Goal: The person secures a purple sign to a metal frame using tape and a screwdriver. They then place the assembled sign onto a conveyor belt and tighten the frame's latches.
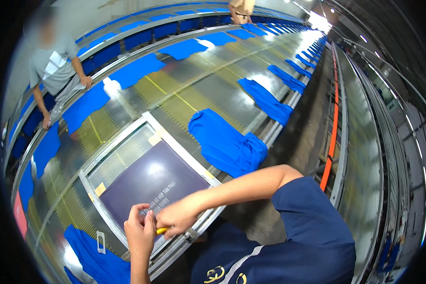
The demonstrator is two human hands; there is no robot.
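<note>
A screen-printing frame (91, 190) with pale metal edges lies on the long table, its dark purple stencil (149, 168) bearing light lettering. Over its near edge my two hands come together. My right hand (181, 217) is closed round a small yellow item (161, 231), mostly hidden by the fingers, so its kind does not show. Beside it, my left hand (139, 229) has its fingers curled toward the thumb; what they pinch, if anything, is hidden. Blue fabric pieces lie on both sides: one crumpled (227, 144) right of the frame, another (97, 258) by my left forearm.
Metal rails (274, 137) edge the table, with more blue pieces (265, 99) in rows. A small white frame-shaped piece (101, 242) rests on the near-left fabric. Across the table stands a person in grey (57, 71); another (241, 9) is farther off. An orange strip (333, 128) runs along the right.
</note>
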